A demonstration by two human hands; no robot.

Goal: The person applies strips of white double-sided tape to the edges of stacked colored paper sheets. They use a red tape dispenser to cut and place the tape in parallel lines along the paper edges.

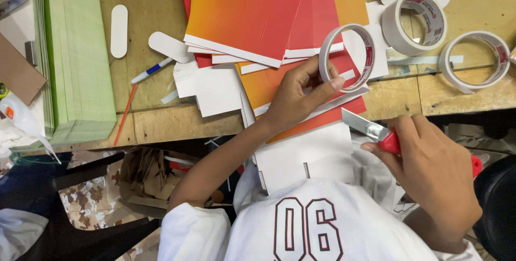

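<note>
Red knife (382,136) in right hand (430,172), blade up-left; left hand (295,97) grips tape roll (348,56).

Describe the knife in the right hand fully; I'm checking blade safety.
The utility knife has a red handle, mostly hidden inside the right hand, and a silvery metal blade section pushed out and bare. It lies tilted, tip pointing up-left toward the orange-red card and the tape roll held by the left hand. It hovers near the table edge; only the right hand touches it.

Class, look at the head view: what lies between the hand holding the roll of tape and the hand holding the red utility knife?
In the head view, between the left hand and right hand lie the knife blade and white card over red-orange sheets.
</note>
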